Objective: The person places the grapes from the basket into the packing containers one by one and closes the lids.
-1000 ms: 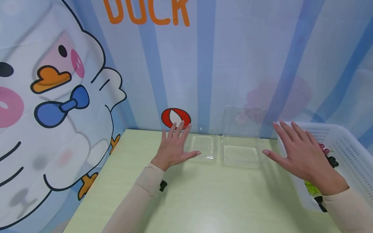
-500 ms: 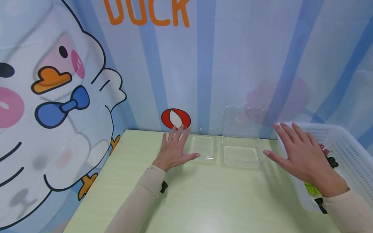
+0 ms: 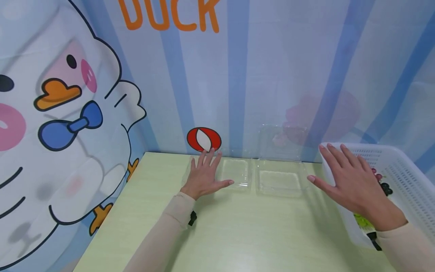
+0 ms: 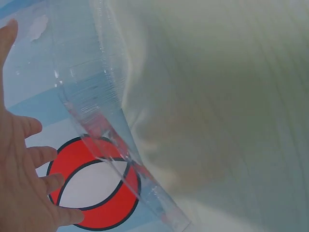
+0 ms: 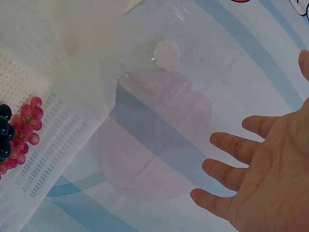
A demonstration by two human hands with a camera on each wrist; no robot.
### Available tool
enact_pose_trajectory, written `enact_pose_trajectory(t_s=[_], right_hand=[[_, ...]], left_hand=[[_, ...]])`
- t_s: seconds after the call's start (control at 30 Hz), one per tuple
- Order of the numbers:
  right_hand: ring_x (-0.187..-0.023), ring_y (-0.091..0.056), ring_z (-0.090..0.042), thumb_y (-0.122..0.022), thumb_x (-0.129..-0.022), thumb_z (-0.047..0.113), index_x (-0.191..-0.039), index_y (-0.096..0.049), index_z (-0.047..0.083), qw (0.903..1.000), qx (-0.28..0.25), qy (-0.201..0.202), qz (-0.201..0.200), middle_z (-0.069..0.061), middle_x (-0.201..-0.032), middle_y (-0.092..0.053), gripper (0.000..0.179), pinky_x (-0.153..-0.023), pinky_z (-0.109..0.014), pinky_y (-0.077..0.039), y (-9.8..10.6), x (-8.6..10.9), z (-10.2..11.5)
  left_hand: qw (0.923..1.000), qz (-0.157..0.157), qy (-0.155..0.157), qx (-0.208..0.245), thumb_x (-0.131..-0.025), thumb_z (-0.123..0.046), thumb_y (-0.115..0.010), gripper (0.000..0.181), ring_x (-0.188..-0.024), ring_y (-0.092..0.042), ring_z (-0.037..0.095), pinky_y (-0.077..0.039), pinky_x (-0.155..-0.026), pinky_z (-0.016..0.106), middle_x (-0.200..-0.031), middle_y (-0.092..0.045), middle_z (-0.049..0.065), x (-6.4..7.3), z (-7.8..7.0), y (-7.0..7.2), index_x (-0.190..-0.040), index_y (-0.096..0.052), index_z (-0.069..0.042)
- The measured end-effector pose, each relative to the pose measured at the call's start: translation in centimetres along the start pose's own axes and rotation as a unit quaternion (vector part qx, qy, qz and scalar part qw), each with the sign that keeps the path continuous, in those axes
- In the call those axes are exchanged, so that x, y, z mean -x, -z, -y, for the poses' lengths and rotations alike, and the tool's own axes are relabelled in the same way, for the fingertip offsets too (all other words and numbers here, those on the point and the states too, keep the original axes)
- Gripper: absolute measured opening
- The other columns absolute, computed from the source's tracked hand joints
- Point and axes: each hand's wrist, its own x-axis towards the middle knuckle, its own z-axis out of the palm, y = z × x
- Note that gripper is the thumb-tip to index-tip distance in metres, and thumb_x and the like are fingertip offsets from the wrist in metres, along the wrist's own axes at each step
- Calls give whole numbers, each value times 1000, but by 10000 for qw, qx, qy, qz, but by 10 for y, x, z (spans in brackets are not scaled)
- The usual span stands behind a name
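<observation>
Fingers spread, my left hand (image 3: 202, 174) hovers over the far part of the table, beside a clear plastic clamshell box (image 3: 236, 170) that it partly overlaps in the head view. To the right stands a second clear box (image 3: 280, 180), its lid (image 3: 282, 141) raised toward the backdrop. My right hand (image 3: 353, 181), also spread and holding nothing, is over the near-left side of a white basket (image 3: 404, 166). Inside the basket lie red grapes (image 5: 28, 123), black grapes (image 3: 386, 188) and green fruit (image 3: 363, 222), partly hidden by the right hand.
A pale wooden table (image 3: 244, 234) carries the boxes and basket. Behind it hangs a blue striped cloth backdrop (image 3: 272, 68) with a printed duck (image 3: 71, 124) on the left. A dark wrist strap part (image 3: 192, 218) shows beneath the left sleeve.
My left hand has drifted slightly toward me. The right hand stays almost still, and the head view has shifted a little. Boxes and basket keep their places.
</observation>
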Motion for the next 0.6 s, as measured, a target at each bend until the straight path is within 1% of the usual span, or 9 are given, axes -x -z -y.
enact_pose_trajectory(t_s=[0.17,0.4,0.6], right_hand=[[-151,-15,-49,-53,-96,66,-165,-14,14,10000,-18,4,-14,-24,-165,-24,95,-116,-72,-10,0,1,-1],[-151,-16,-49,-53,-96,66,-165,-13,15,10000,-40,26,1,-24,-165,-24,95,-115,-73,-11,-1,2,-3],[-151,-16,-49,-53,-96,66,-165,-14,15,10000,-64,25,-16,-24,-165,-24,95,-115,-74,-13,-2,2,-3]], left_hand=[[9999,125,71,33,-83,-85,-46,108,-155,-14,37,-16,-115,74,-172,-10,7,-3,1,-10,-165,-13,-22],[9993,264,210,146,-83,-86,-45,108,-155,-14,35,-15,-115,74,-170,-16,9,-8,0,-17,-165,-15,-24],[9988,347,273,210,-82,-86,-44,111,-155,-14,36,-15,-115,74,-170,-17,9,-8,2,-23,-165,-15,-19]])
